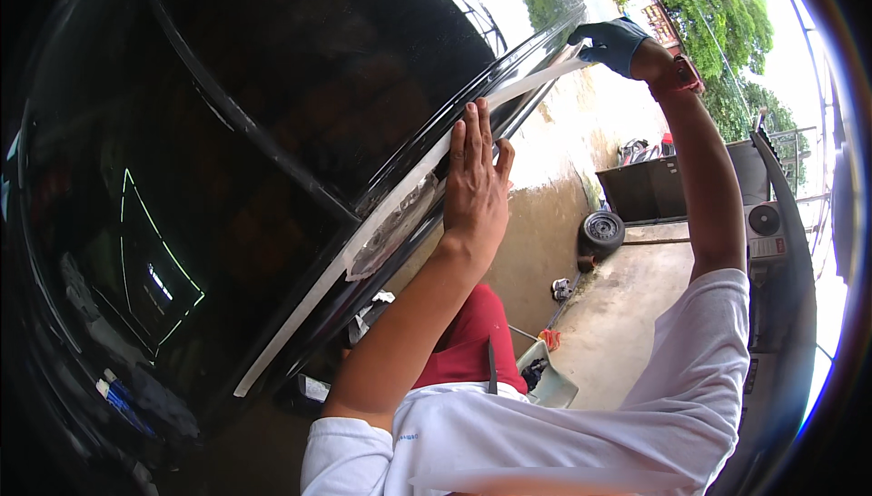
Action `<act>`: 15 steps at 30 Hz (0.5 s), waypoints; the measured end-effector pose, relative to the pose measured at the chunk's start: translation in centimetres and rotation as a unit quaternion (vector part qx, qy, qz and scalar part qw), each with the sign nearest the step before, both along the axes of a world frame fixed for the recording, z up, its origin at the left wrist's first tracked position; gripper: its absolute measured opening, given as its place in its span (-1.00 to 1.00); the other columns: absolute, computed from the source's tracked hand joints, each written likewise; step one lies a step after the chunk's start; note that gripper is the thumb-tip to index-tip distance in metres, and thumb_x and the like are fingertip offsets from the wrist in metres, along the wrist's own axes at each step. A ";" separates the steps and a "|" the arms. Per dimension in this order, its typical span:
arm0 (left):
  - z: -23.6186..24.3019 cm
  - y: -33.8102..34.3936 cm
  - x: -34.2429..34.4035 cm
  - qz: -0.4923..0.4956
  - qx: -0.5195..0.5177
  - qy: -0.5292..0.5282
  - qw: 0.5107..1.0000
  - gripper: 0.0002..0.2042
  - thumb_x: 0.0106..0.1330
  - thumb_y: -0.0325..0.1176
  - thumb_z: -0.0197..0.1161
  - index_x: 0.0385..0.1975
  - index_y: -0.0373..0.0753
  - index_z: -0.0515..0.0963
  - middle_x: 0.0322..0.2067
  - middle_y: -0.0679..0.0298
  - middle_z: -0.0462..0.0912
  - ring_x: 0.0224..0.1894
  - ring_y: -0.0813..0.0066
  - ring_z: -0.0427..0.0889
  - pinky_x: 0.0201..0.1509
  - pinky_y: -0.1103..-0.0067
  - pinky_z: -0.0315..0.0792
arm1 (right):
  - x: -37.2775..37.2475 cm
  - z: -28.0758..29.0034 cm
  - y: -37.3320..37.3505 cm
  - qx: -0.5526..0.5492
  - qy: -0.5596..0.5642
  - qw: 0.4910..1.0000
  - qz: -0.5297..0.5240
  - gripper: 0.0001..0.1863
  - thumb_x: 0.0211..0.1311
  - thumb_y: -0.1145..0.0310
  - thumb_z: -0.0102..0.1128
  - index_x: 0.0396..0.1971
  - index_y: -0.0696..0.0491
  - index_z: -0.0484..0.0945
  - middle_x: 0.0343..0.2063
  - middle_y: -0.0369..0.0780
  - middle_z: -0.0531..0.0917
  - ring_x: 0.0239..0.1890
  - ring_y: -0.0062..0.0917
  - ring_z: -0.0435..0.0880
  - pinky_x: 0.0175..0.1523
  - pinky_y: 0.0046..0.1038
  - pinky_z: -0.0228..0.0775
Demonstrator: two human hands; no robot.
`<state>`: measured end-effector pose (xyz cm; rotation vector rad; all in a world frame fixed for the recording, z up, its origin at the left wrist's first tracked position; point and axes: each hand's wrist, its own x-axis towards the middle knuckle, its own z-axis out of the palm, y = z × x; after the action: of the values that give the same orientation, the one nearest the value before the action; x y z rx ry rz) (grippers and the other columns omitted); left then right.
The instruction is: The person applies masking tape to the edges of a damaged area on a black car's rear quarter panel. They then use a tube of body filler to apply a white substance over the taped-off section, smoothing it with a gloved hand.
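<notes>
A strip of pale masking tape point(300, 316) runs diagonally along the lower edge of a glossy black car's side point(272, 33). My bare left hand point(480, 167) lies on the strip with its fingers stretched out, pressing it against the body. Farther up to the right, my right hand point(616, 45), in a dark blue glove, pinches the far length of the tape, which is drawn taut between the hands. Whether a roll is in that glove cannot be made out. Below the tape, near my left wrist, shows a dull greyish patch point(392, 231) on the panel.
A wheel with a tyre point(601, 231) stands on the concrete floor to the right. A pale green bin point(552, 385) with dark contents sits by my red-clothed leg point(477, 332). A dark low wall-like panel point(647, 189) and an air-conditioner unit point(765, 228) are farther right.
</notes>
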<state>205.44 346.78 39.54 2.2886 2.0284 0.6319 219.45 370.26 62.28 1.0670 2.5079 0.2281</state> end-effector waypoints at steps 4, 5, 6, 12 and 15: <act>0.1 0.0 0.4 -0.006 -0.016 0.029 0.999 -0.40 0.56 0.12 0.12 0.49 0.00 0.42 0.64 -0.29 -0.21 0.70 -0.17 -0.24 0.73 0.08 -0.32 | 2.4 -3.6 3.4 0.042 0.042 0.997 0.057 -0.81 0.42 0.18 0.32 -0.09 -0.10 0.74 -0.36 -0.09 0.79 -0.29 -0.13 0.78 -0.15 -0.15 0.57; -0.1 0.3 0.3 0.002 -0.023 0.044 0.999 -0.39 0.57 0.14 0.10 0.52 0.00 0.39 0.64 -0.30 -0.22 0.70 -0.18 -0.25 0.73 0.07 -0.33 | 1.6 -4.8 3.9 0.064 0.026 0.997 0.041 -0.84 0.40 0.17 0.31 -0.14 -0.15 0.74 -0.37 -0.10 0.78 -0.29 -0.11 0.77 -0.15 -0.14 0.57; -0.2 0.4 0.3 0.007 -0.020 0.041 0.999 -0.38 0.56 0.14 0.10 0.52 0.00 0.39 0.63 -0.30 -0.22 0.70 -0.18 -0.25 0.73 0.07 -0.33 | 0.7 -5.9 4.2 0.086 0.007 0.996 0.020 -0.87 0.37 0.17 0.29 -0.19 -0.19 0.74 -0.39 -0.11 0.78 -0.29 -0.09 0.77 -0.15 -0.12 0.57; 0.1 0.9 1.0 0.003 -0.015 0.013 1.000 -0.36 0.55 0.16 0.12 0.53 0.00 0.36 0.63 -0.31 -0.17 0.69 -0.16 -0.19 0.73 0.05 -0.35 | 1.2 -9.4 4.5 0.110 0.017 0.994 0.000 -0.89 0.32 0.22 0.32 -0.24 -0.22 0.78 -0.41 -0.17 0.78 -0.31 -0.11 0.78 -0.16 -0.14 0.61; 0.7 2.5 1.1 -0.002 -0.013 0.020 1.000 -0.35 0.55 0.16 0.12 0.53 -0.03 0.36 0.62 -0.31 -0.11 0.69 -0.15 -0.16 0.73 0.06 -0.35 | 0.5 -9.5 4.3 0.118 0.005 0.993 0.001 -0.89 0.30 0.22 0.33 -0.24 -0.24 0.79 -0.37 -0.19 0.80 -0.25 -0.14 0.79 -0.11 -0.16 0.63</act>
<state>206.54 349.25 40.20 2.3082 2.0367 0.5621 219.91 374.60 52.76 1.1572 2.5362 0.5314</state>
